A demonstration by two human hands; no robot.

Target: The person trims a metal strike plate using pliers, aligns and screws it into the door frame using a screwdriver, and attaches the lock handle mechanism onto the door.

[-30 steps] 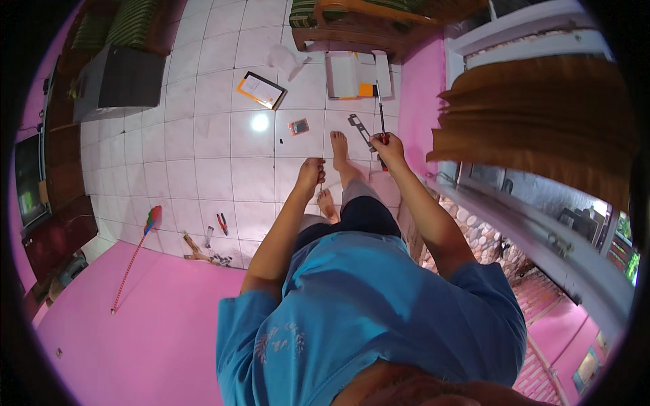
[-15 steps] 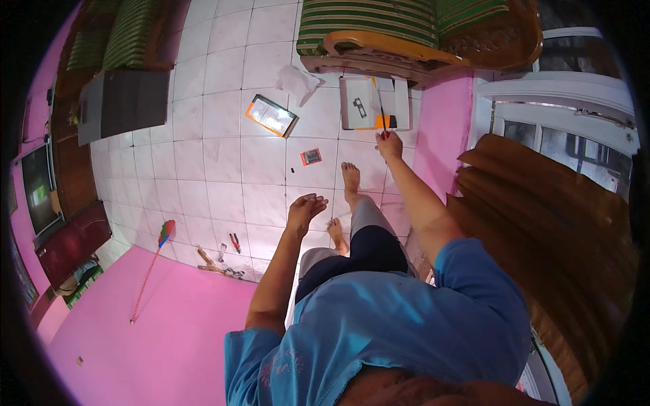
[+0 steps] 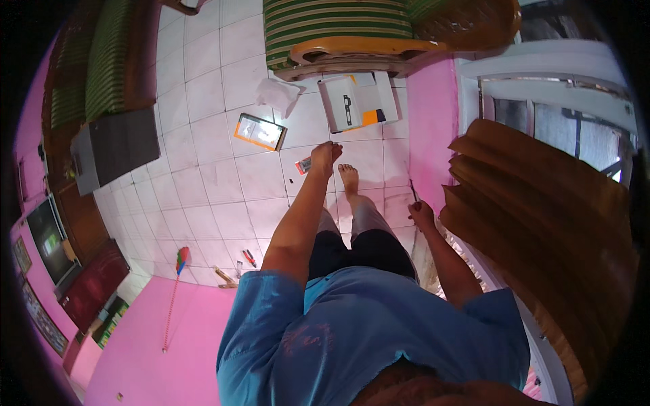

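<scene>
My right hand (image 3: 421, 214) is closed around a screwdriver (image 3: 413, 189), held low beside the pink wall, its thin shaft pointing away from me. My left hand (image 3: 326, 157) is over the floor in front of my feet, empty, with its fingers loosely bent. Just beside the left wrist, a small red and grey packet (image 3: 302, 165) lies partly covered from view. Farther off, an open white box (image 3: 333, 111) holds a slim black part (image 3: 348, 109) and an orange and dark piece (image 3: 372, 117). Left of that box rests a shiny orange-edged box or lid (image 3: 259, 131).
A crumpled white plastic bag (image 3: 277, 97) lies near the green striped sofa (image 3: 338, 20). A tiny black piece (image 3: 291, 181) is on the tiles. Red-handled pliers (image 3: 249, 258) lie by the left pink wall. A brown curtain (image 3: 535, 237) hangs at right.
My right hand has drawn the screwdriver back from above the white box toward the right wall. My left hand has reached forward to beside the red packet. The view has shifted slightly.
</scene>
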